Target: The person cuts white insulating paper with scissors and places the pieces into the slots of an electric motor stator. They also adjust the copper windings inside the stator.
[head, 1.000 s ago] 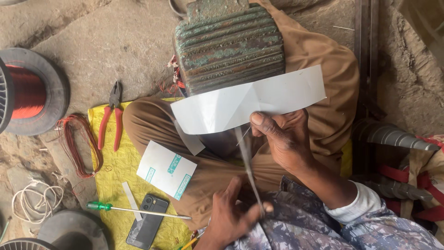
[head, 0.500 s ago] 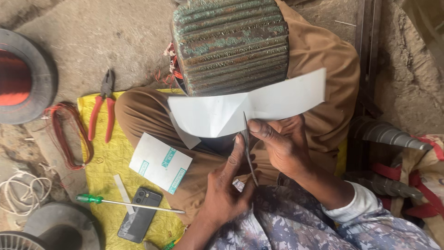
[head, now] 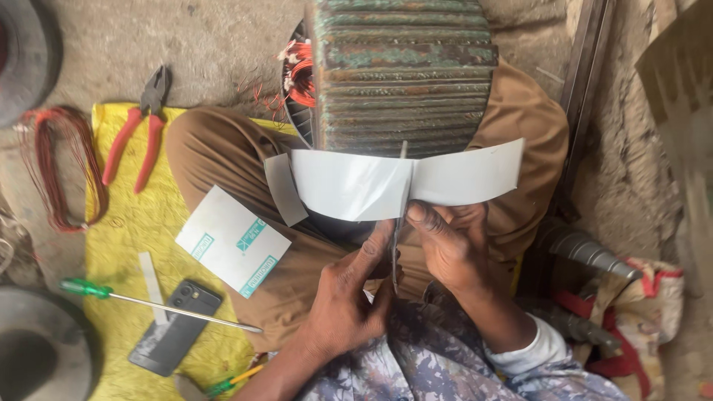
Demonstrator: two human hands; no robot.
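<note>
Two hands at the white sheet (head: 349, 186): scissors (head: 401, 194), left hand (head: 345, 301) gripping them, now halfway across; right hand (head: 449, 245) pinching its edge.

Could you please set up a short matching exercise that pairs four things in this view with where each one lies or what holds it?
Things:
1. white strip
2. pliers
3. phone
4. screwdriver

Places:
A. lying across the phone
B. at the top edge of the yellow cloth, red handles pointing down
C. held in the right hand, with the left hand cutting it
D. dark, on the lower part of the yellow cloth

Pairs: 1-C, 2-B, 3-D, 4-A
</note>
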